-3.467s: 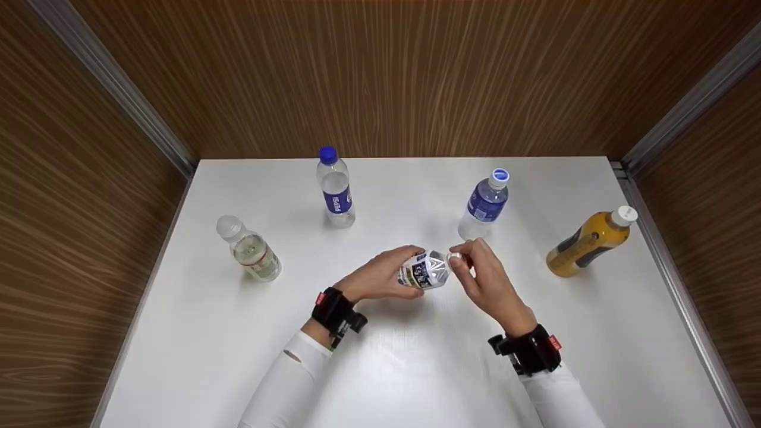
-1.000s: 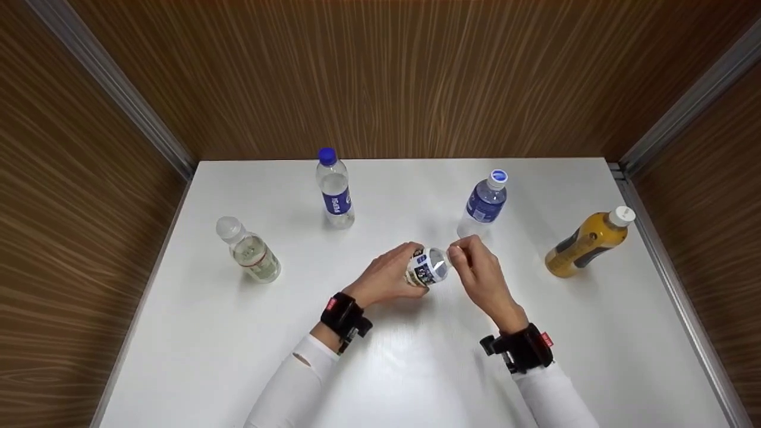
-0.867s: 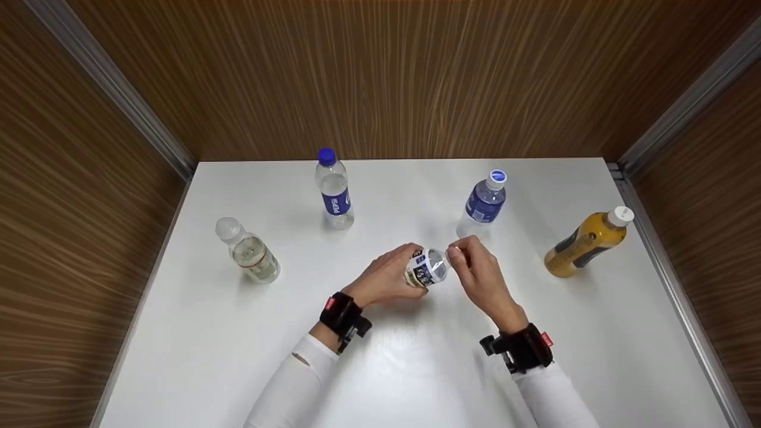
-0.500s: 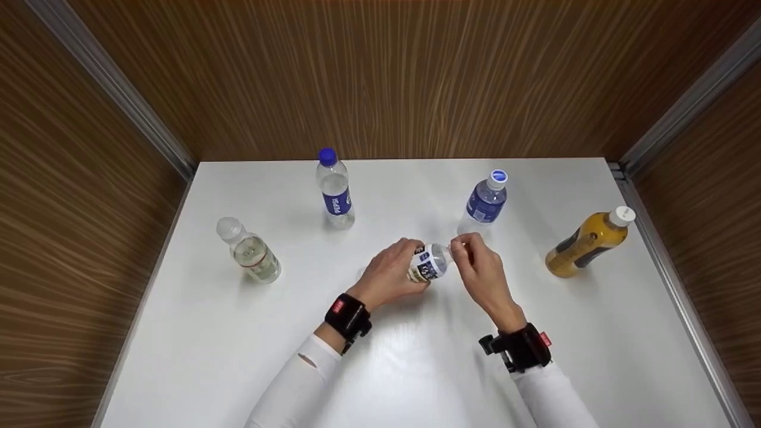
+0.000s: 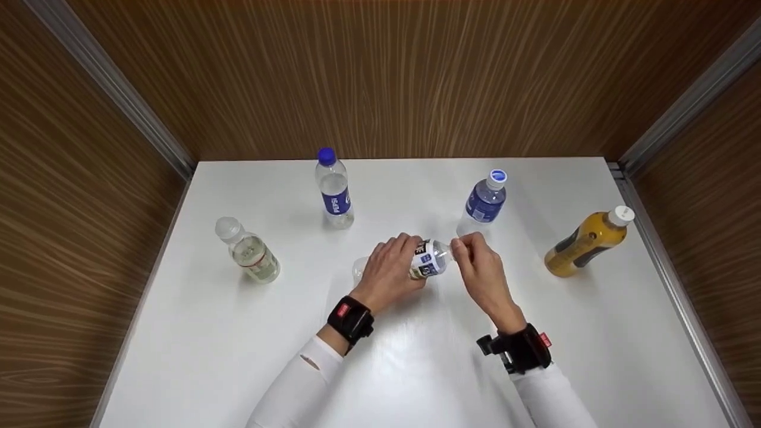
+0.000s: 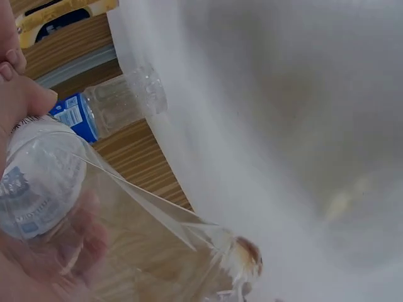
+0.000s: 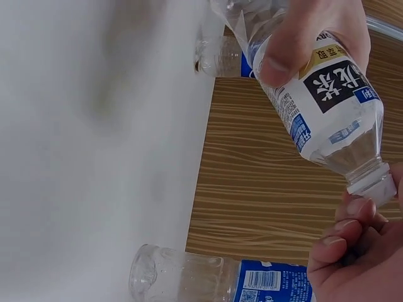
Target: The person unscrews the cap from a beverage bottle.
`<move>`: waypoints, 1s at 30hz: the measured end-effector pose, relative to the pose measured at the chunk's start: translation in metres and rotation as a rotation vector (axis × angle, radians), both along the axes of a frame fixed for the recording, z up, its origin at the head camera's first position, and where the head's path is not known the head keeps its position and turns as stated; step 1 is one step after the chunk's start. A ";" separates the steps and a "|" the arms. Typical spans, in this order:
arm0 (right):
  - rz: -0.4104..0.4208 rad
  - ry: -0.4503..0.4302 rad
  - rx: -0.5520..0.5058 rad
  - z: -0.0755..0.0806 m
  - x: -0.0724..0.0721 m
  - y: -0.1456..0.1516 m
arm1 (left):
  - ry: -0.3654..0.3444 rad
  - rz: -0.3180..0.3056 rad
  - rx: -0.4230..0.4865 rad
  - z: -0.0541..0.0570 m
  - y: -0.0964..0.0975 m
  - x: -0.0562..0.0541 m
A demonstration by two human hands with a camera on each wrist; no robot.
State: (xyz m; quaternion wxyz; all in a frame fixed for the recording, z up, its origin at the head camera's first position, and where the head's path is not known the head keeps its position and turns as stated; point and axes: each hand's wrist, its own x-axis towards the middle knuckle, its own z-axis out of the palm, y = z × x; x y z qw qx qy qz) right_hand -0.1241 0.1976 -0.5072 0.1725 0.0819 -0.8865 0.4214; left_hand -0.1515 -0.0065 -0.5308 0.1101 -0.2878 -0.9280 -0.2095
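A clear plastic tea bottle (image 5: 425,261) with a white, blue and black label lies tilted between my hands, above the table. My left hand (image 5: 389,270) grips it round the body, and its clear base shows past the knuckles. The fingers and thumb of my right hand (image 5: 481,270) pinch the white cap (image 7: 376,187) at the bottle's mouth. In the right wrist view the cap sits on the neck. Through the clear wall in the left wrist view, fingers (image 6: 88,242) of the left hand show behind the bottle.
Other bottles stand on the white table (image 5: 238,351): a blue-capped Pepsi bottle (image 5: 336,199), a blue-labelled bottle (image 5: 484,205) just beyond my right hand, an orange-yellow bottle (image 5: 585,244) at right, and a pale-capped clear bottle (image 5: 255,255) at left. Wood-grain panels (image 5: 392,77) surround the table.
My left hand has turned over the tea bottle, its knuckles now uppermost, and the bottle has rotated so its base shows. My right hand keeps its pinch on the cap, shifted only slightly.
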 end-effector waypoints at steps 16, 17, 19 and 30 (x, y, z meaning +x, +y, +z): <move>0.135 0.138 0.034 -0.002 0.001 0.005 | -0.239 -0.106 0.147 0.003 -0.006 -0.005; 0.139 0.136 0.037 -0.002 0.001 0.005 | -0.248 -0.106 0.150 0.002 -0.006 -0.005; 0.147 0.132 0.042 -0.003 0.001 0.006 | -0.256 -0.105 0.152 0.001 -0.007 -0.006; 0.192 0.097 0.095 -0.003 0.000 0.010 | -0.242 -0.095 0.139 0.002 -0.007 -0.006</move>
